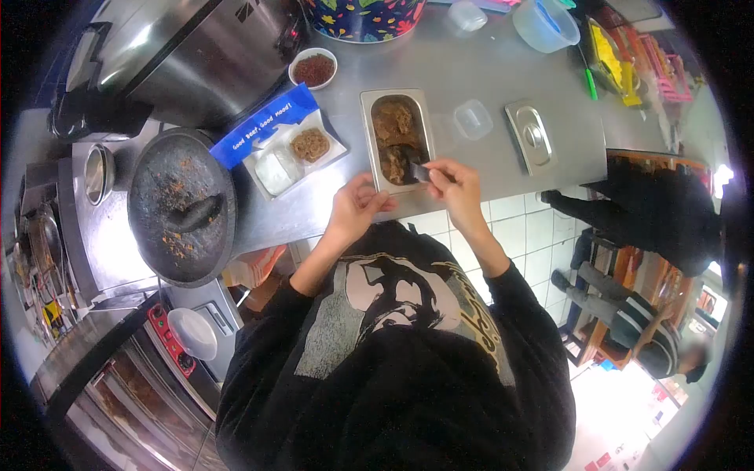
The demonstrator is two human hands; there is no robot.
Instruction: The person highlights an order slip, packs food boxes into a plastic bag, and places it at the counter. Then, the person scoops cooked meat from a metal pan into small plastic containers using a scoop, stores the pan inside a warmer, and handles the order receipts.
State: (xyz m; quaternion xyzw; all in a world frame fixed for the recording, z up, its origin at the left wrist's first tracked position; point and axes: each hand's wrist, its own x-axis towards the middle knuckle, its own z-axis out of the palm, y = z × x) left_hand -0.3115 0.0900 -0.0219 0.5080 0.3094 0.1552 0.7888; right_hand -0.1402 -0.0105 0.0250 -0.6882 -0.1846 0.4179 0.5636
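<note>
A rectangular steel food pan (pixel 366 125) holds brown cooked meat (pixel 395 118) in dark sauce. My left hand (pixel 357 207) is at the near left corner of the pan, fingers curled and fingertips at its rim. My right hand (pixel 457 188) grips a dark utensil (pixel 421 173) by one end over the near right edge; its other end is down in the meat, so its kind is hidden. Left of the pan lies an open paper box (pixel 336 147) with a blue lid flap, holding a brown patty of food (pixel 309 145) and a white wrapped portion (pixel 276 171).
A clear plastic tub (pixel 473 119) and a steel lid (pixel 532 137) are right of the pan. A stone mortar (pixel 141 212) with a pestle (pixel 195 213) stands left. Behind are a bowl of red-brown bits (pixel 314 69) and a patterned container (pixel 365 20). Two people are at the right.
</note>
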